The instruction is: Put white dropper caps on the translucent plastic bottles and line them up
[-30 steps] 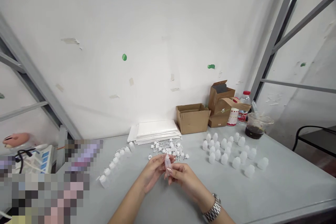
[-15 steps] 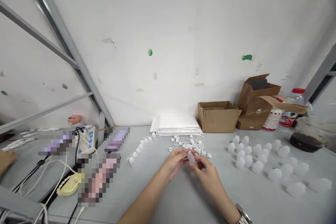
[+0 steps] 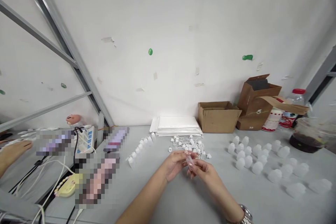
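Observation:
Both of my hands meet over the grey table, just in front of a heap of small white caps. My right hand pinches a small clear plastic bottle, held nearly upright. My left hand has its fingers closed at the bottle's top end. A row of small capped bottles lies to the left of my hands. Several white translucent bottles stand to the right. A metal watch sits on my right wrist.
A stack of white sheets and open cardboard boxes line the wall. A cup of dark liquid stands at far right. Cables and a power strip lie at left, where another person's hand rests.
The view swung left a second ago and has since held still. My hands stay together on the small bottle, which now points more upright. The other person's hand moved further into view at left.

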A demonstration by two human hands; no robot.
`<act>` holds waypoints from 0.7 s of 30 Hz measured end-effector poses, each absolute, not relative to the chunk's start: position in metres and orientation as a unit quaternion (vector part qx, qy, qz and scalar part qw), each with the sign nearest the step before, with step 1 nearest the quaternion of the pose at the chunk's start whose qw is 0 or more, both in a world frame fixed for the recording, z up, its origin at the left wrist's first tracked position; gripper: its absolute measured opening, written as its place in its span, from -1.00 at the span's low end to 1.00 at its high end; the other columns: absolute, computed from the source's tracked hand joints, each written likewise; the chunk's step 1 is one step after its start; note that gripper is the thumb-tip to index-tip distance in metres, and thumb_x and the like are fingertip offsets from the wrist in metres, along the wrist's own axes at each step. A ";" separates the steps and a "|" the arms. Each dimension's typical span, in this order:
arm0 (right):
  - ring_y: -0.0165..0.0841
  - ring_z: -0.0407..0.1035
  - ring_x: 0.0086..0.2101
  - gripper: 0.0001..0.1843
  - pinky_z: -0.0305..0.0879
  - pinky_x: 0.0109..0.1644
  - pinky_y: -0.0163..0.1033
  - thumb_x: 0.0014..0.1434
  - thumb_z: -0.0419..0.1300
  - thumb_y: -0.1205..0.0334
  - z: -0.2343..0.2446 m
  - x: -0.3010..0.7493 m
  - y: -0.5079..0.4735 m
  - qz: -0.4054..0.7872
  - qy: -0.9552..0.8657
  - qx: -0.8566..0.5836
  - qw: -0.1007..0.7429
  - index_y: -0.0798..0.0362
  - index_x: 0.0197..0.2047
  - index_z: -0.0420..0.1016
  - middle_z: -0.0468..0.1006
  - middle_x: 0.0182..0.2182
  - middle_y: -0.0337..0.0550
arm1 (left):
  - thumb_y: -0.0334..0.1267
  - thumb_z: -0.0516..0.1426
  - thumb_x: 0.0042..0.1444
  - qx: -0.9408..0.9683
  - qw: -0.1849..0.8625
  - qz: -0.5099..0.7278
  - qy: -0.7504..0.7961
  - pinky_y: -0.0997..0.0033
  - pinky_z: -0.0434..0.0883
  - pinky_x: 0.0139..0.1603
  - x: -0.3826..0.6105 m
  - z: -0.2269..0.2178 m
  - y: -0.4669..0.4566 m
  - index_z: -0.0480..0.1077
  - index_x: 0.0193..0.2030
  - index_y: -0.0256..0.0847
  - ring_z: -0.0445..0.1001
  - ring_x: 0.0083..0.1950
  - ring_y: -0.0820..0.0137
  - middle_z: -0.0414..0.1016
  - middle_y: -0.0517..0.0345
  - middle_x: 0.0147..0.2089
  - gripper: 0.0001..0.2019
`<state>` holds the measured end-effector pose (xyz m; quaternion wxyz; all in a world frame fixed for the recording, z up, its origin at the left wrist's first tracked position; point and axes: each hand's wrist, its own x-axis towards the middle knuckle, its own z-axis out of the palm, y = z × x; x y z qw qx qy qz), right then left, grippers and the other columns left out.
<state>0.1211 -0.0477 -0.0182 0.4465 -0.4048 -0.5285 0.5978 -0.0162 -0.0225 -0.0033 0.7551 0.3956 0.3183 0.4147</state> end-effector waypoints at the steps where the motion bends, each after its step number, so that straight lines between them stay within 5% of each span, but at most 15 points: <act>1: -0.35 0.29 -0.54 -0.56 0.24 -0.40 -0.25 -0.13 0.20 -0.16 -0.020 0.120 -0.048 0.557 -0.544 -0.433 0.454 0.11 -0.46 0.47 0.45 -0.59 -0.17 | -0.21 0.21 -0.13 0.396 0.751 0.419 0.323 0.40 0.24 -0.33 -0.016 -0.005 -0.022 0.50 -0.35 -0.35 0.41 -0.30 0.31 0.51 -0.09 -0.19 -0.76; 7: -0.32 0.31 -0.45 -0.77 0.23 -0.33 -0.26 0.00 0.15 0.05 -0.028 0.115 -0.051 0.347 -0.610 -0.528 0.477 0.06 -0.40 0.42 0.49 -0.46 -0.15 | -0.17 0.19 -0.08 0.338 0.753 0.447 0.345 0.31 0.26 -0.06 -0.010 -0.014 -0.020 0.49 -0.27 -0.32 0.42 -0.10 0.23 0.52 -0.08 -0.16 -0.72; 17: -0.32 0.33 -0.43 -0.81 0.23 -0.32 -0.28 0.08 0.08 0.16 -0.023 0.113 -0.053 0.374 -0.610 -0.519 0.468 0.08 -0.33 0.44 0.51 -0.44 -0.15 | -0.27 0.14 -0.02 0.321 0.783 0.444 0.295 0.27 0.29 -0.04 -0.013 -0.013 -0.021 0.49 -0.30 -0.31 0.43 -0.14 0.28 0.53 -0.04 -0.19 -0.81; 21: -0.29 0.33 -0.39 -0.84 0.24 -0.28 -0.24 0.10 0.06 0.22 -0.028 0.113 -0.054 0.282 -0.644 -0.534 0.469 0.08 -0.34 0.43 0.50 -0.41 -0.09 | -0.26 0.13 -0.02 0.344 0.771 0.428 0.323 0.29 0.29 -0.05 -0.012 -0.011 -0.022 0.49 -0.24 -0.31 0.41 -0.09 0.24 0.50 -0.07 -0.11 -0.77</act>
